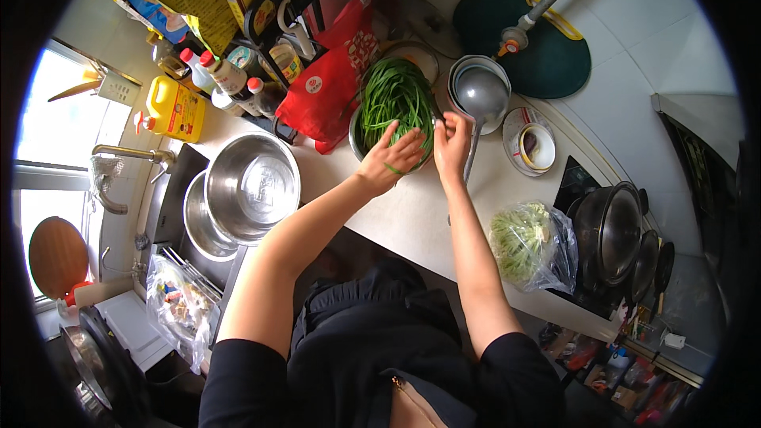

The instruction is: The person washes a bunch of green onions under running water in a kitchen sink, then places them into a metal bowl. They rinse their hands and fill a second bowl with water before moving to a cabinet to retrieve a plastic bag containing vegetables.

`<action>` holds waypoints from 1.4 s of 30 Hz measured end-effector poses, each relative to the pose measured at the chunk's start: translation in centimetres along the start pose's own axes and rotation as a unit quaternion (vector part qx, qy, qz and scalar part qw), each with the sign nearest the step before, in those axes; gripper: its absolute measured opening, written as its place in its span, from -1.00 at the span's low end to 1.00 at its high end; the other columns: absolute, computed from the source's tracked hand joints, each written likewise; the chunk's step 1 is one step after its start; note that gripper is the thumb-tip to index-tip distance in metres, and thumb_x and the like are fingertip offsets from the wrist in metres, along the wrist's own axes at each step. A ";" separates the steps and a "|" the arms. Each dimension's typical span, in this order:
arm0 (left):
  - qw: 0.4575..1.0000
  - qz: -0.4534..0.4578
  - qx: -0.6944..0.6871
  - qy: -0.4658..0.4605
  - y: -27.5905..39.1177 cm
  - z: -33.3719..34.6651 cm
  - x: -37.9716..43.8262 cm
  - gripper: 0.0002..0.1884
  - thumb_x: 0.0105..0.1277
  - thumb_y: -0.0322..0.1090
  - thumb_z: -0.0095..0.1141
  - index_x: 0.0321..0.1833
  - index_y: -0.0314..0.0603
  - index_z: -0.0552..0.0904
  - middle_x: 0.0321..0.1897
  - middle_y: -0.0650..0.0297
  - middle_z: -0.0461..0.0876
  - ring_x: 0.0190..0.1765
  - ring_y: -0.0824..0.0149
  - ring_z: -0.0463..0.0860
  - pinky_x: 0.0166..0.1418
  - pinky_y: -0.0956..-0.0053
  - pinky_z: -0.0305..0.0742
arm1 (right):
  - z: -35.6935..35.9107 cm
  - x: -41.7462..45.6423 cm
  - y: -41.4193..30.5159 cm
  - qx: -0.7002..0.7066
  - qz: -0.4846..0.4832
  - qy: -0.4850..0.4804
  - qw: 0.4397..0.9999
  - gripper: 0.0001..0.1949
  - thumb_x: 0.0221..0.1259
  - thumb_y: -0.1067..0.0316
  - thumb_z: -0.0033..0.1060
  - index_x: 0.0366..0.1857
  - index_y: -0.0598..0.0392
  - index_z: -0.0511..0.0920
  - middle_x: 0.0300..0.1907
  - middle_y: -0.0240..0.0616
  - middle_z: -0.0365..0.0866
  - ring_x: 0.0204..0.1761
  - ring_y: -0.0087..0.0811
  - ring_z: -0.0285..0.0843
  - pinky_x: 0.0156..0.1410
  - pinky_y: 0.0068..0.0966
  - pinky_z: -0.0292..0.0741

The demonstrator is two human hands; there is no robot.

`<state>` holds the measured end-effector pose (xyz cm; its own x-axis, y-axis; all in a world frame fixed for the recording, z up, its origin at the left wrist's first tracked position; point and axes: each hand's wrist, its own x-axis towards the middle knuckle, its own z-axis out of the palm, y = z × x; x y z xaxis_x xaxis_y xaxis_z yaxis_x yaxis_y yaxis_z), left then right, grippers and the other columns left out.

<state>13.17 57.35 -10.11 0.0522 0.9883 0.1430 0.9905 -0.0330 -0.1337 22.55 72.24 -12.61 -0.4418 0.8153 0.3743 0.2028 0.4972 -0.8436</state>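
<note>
A heap of long, thin green leaves [397, 92], which look like garlic chives, fills a round metal bowl [355, 137] on the counter. My left hand [393, 159] lies flat over the near side of the heap, fingers apart, with a piece of green leaf stuck to its back. At the bowl's right side is my right hand [453, 141], its fingers bent close together; whether they pinch the rim or a leaf is hidden. Just right of it, a metal ladle [484, 94] rests in stacked bowls [504, 78], its handle passing beside my right wrist.
Left, a steel basin [252, 187] overlaps another basin [199, 214] by the sink. A red bag [321, 95] and sauce bottles [229, 77] stand behind. To the right are a small bowl [544, 157] on a plate, a bagged leafy vegetable [523, 241] and dark pots [615, 238].
</note>
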 end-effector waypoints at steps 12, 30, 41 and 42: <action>0.915 -0.350 -0.199 0.032 -2.2 1.3 -6.5 -0.34 0.03 -0.44 0.21 0.32 -0.09 0.44 0.18 0.11 0.49 0.23 0.06 0.50 0.23 0.14 0.44 | 1.8 -0.1 -0.1 0.054 0.056 -0.048 0.996 -0.86 0.27 0.44 0.22 -0.13 0.12 0.61 -0.20 -0.36 0.69 -0.23 -0.53 0.61 -0.17 -0.57 0.52; 0.824 -0.321 -0.426 -0.190 1.2 -3.6 -8.3 -0.19 0.31 0.27 0.12 0.45 -0.14 0.29 0.01 -0.02 0.70 0.09 -0.05 0.66 0.19 0.16 0.53 | -5.5 -8.1 -0.5 -0.007 0.118 -0.118 0.986 -0.87 0.29 0.42 0.22 -0.13 0.10 0.62 -0.17 -0.27 0.69 -0.25 -0.44 0.64 -0.20 -0.51 0.57; 0.798 -0.309 -0.498 -0.142 2.7 -8.4 -19.3 -0.44 0.34 -0.11 0.22 0.32 -0.24 0.48 0.16 -0.01 0.62 0.18 0.06 0.63 0.24 0.27 0.51 | -4.4 -10.9 -7.7 -0.038 0.029 -0.279 0.959 -0.90 0.28 0.44 0.22 -0.18 0.11 0.59 -0.14 -0.25 0.61 -0.25 -0.32 0.68 -0.20 -0.45 0.60; 0.771 -0.358 -0.515 -0.113 2.6 -9.5 -20.9 -0.46 0.31 -0.18 0.26 0.32 -0.21 0.50 0.15 0.02 0.63 0.17 0.11 0.64 0.24 0.30 0.52 | -3.6 -11.5 -8.5 -0.015 0.022 -0.302 0.953 -0.90 0.27 0.44 0.24 -0.18 0.11 0.59 -0.13 -0.23 0.60 -0.22 -0.29 0.70 -0.18 -0.41 0.61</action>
<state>15.87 35.25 -4.16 -0.4625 0.8050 -0.3716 0.3374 0.5474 0.7658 29.09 59.73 -8.33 -0.8524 0.5213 0.0413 0.2542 0.4821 -0.8384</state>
